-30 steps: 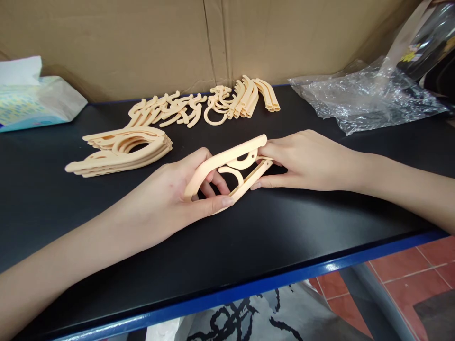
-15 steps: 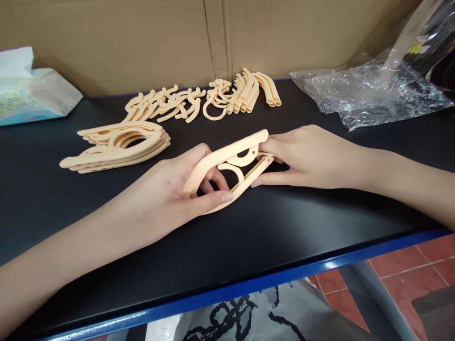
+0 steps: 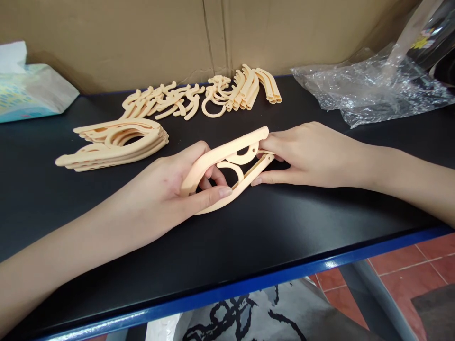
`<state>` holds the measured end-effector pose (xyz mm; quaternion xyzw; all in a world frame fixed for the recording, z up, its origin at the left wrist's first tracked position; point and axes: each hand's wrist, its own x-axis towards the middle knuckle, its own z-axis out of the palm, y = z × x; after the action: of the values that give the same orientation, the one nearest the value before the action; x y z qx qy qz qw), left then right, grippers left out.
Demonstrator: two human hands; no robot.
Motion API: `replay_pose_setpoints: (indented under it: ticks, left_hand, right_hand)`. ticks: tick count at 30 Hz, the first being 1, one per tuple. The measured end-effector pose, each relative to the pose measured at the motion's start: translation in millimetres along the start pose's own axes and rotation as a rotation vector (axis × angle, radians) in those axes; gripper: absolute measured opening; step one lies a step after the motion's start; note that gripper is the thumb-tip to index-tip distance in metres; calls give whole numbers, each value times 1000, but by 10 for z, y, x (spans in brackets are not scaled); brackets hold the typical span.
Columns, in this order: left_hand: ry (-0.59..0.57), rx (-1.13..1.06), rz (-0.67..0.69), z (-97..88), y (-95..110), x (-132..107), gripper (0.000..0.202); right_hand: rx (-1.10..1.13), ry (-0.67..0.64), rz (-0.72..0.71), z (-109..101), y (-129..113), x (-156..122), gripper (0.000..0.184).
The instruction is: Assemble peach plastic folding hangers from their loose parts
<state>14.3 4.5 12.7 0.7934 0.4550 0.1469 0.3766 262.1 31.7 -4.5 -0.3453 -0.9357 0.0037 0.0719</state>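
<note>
A cream plastic folding clothes hanger (image 3: 227, 150), with a curved arm on top and a second arm below, is held over the black table. My left hand (image 3: 177, 182) is closed around its left end, the thumb lying along the lower arm. At the other end, my right hand (image 3: 302, 156) pinches the tip of the lower arm, where a small hole shows. A thin cream piece (image 3: 265, 152) sticks out by the right fingers; most of it is hidden. Left of my hands lies a stack of similar folded hangers (image 3: 117, 149).
Along the back lie several loose cream hooks (image 3: 163, 102) and a bunch of curved hanger arms (image 3: 245, 90). A tissue pack (image 3: 42, 90) is at the left, a crumpled clear plastic bag (image 3: 366, 90) at the right. Cardboard (image 3: 124, 42) stands behind. The table's blue edge (image 3: 249, 286) runs in front.
The view has shifted slightly, so the things on the table appear a little higher. Both hands keep the same hold on the hanger, with hardly any movement.
</note>
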Motion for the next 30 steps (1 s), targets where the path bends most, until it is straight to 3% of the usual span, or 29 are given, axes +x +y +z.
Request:
replay_pose_setpoints:
  ticks: [3, 11, 16, 23, 30]
  left_hand:
    - [21, 30, 70, 6, -63, 10, 21]
    - [59, 161, -4, 19, 63, -14, 21]
    - [76, 229, 123, 12, -26, 15, 25]
    - [82, 248, 161, 8, -42, 14, 22]
    - [69, 265, 115, 11, -19, 14, 22]
  right_hand:
    - [6, -8, 7, -7, -3, -1, 51]
    - [5, -20, 19, -16, -12, 1, 50]
    - [3, -22, 23, -18, -16, 4, 49]
    - [0, -18, 23, -15, -15, 1, 49]
    - [3, -28, 22, -17, -18, 2, 51]
